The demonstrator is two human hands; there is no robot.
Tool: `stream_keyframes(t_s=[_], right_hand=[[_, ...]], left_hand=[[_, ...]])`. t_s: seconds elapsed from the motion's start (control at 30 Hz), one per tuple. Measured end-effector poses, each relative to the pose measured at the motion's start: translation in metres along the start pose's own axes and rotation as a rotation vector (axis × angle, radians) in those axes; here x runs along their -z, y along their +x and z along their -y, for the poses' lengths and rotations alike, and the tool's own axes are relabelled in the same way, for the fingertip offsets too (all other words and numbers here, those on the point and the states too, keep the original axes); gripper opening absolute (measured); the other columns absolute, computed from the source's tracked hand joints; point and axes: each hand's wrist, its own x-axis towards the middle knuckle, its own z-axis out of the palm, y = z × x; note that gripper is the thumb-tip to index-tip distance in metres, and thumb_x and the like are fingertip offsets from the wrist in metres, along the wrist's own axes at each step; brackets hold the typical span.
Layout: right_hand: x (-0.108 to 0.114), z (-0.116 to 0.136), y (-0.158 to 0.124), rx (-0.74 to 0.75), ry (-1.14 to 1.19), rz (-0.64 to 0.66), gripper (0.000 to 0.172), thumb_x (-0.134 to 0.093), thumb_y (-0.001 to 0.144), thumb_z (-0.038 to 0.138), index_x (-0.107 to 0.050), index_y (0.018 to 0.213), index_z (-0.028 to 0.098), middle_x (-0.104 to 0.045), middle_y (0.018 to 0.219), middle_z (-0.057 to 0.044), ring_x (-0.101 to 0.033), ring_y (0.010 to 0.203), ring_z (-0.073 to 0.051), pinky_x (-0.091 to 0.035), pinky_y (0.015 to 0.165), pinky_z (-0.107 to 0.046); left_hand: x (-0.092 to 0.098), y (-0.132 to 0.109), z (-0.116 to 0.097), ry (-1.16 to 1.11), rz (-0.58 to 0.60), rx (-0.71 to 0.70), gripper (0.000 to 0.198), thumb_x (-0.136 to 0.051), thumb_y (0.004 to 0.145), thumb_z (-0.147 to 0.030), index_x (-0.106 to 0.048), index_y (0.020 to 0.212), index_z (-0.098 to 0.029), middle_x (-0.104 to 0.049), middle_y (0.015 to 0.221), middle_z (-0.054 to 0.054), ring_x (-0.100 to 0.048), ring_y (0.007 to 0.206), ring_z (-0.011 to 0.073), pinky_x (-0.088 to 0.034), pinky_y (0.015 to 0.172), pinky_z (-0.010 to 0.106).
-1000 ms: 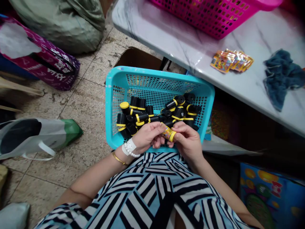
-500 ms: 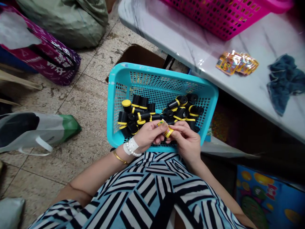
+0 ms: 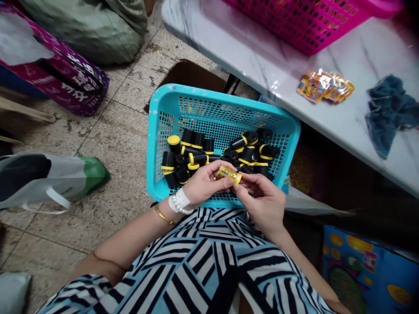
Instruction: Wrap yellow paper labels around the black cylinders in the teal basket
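A turquoise mesh basket (image 3: 163, 109) rests in front of my lap and holds several short black tubes with yellow caps (image 3: 193, 152). Over its near edge, my left hand (image 3: 204, 185) pinches one small tube wrapped in a colourful yellow label (image 3: 228, 174), held sideways. My right hand (image 3: 265, 200) is closed in a pinch at the tube's right end, fingertips touching it. A pearl bracelet and a gold bangle sit on my left wrist.
A marble-patterned table (image 3: 262, 56) at the right carries a pink basket (image 3: 307, 22), a stack of shiny sticker packets (image 3: 324, 86) and a blue cloth (image 3: 389, 111). Bags (image 3: 59, 69) lie on the tiled floor to the left. A cardboard box (image 3: 193, 74) stands behind the basket.
The labelled tube has turned from tilted to lying sideways between my fingers. My right hand has slid slightly to the right and lower along it.
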Motion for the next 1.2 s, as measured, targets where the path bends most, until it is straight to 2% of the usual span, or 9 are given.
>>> stream_keyframes(t_s=[0.2,0.47,0.6,0.7,0.77,0.93,1.03,1.1,1.2], right_hand=[[0.0,-0.002,0.003,0.168,-0.068,0.014,0.027,-0.074,0.076,0.017,-0.071,0.103,0.021,-0.072,0.09,-0.003,-0.068,0.07,-0.013,-0.061,0.068,-0.029],[-0.005,-0.001,0.002,-0.139,0.197,0.028,0.02,-0.076,0.078,0.028,-0.073,0.096,0.02,-0.073,0.081,-0.003,-0.069,0.066,-0.015,-0.062,0.064,-0.029],[0.0,-0.001,0.008,0.013,0.128,0.028,0.025,-0.074,0.079,0.025,-0.073,0.103,0.022,-0.071,0.091,-0.004,-0.068,0.073,-0.015,-0.061,0.068,-0.03],[0.004,-0.003,0.01,0.176,0.023,0.029,0.028,-0.074,0.078,0.019,-0.074,0.105,0.024,-0.071,0.095,-0.004,-0.068,0.075,-0.015,-0.061,0.069,-0.03],[0.004,-0.003,0.008,0.206,-0.008,0.043,0.029,-0.074,0.077,0.018,-0.074,0.105,0.025,-0.072,0.093,-0.004,-0.067,0.072,-0.015,-0.061,0.067,-0.031],[0.002,-0.001,0.005,-0.083,0.217,0.059,0.021,-0.079,0.074,0.025,-0.075,0.094,0.021,-0.072,0.077,-0.002,-0.067,0.06,-0.014,-0.061,0.058,-0.028],[0.008,-0.002,0.013,-0.229,0.381,0.237,0.021,-0.083,0.07,0.027,-0.075,0.089,0.02,-0.07,0.066,0.001,-0.064,0.052,-0.012,-0.059,0.051,-0.026],[0.012,-0.005,0.019,-0.261,0.477,0.347,0.028,-0.082,0.072,0.028,-0.075,0.099,0.023,-0.07,0.072,0.002,-0.063,0.05,-0.011,-0.057,0.048,-0.026],[0.015,-0.011,0.022,-0.211,0.533,0.367,0.028,-0.08,0.075,0.026,-0.076,0.102,0.03,-0.069,0.086,0.001,-0.066,0.057,-0.012,-0.059,0.05,-0.027]], left_hand=[[0.0,0.0,0.003,0.042,-0.14,0.009,0.041,-0.066,0.083,-0.054,-0.062,0.092,-0.014,-0.054,0.066,-0.003,-0.045,0.052,0.0057,-0.035,0.049,0.019],[0.001,-0.003,-0.011,0.168,0.024,-0.08,0.028,-0.076,0.079,-0.033,-0.071,0.102,-0.017,-0.071,0.101,0.006,-0.065,0.088,0.0151,-0.05,0.083,0.027],[0.001,-0.005,-0.01,0.06,-0.085,-0.026,0.047,-0.07,0.082,-0.047,-0.064,0.118,-0.018,-0.068,0.091,0.005,-0.063,0.077,0.0138,-0.049,0.07,0.025],[0.002,-0.005,-0.008,0.041,-0.158,0.044,0.045,-0.068,0.082,-0.054,-0.064,0.103,-0.014,-0.063,0.076,0.001,-0.056,0.06,0.0098,-0.044,0.057,0.023],[0.002,-0.004,-0.008,0.086,-0.142,0.043,0.041,-0.075,0.076,-0.048,-0.064,0.093,-0.013,-0.061,0.074,0.0,-0.052,0.06,0.0082,-0.043,0.058,0.022],[0.005,-0.003,-0.007,0.099,-0.04,0.033,0.038,-0.078,0.075,-0.044,-0.065,0.093,-0.013,-0.06,0.075,-0.001,-0.053,0.063,0.0077,-0.044,0.061,0.021],[0.008,-0.003,-0.005,0.025,0.063,0.119,0.04,-0.073,0.078,-0.05,-0.062,0.089,-0.013,-0.058,0.069,-0.002,-0.049,0.054,0.0063,-0.039,0.051,0.02],[0.008,-0.002,-0.005,0.002,0.09,0.152,0.041,-0.073,0.078,-0.052,-0.061,0.088,-0.014,-0.056,0.064,-0.003,-0.046,0.049,0.0053,-0.035,0.047,0.018],[0.007,-0.001,-0.006,-0.042,0.08,0.167,0.045,-0.077,0.073,-0.052,-0.06,0.087,-0.013,-0.056,0.063,-0.003,-0.044,0.047,0.0044,-0.033,0.045,0.018]])
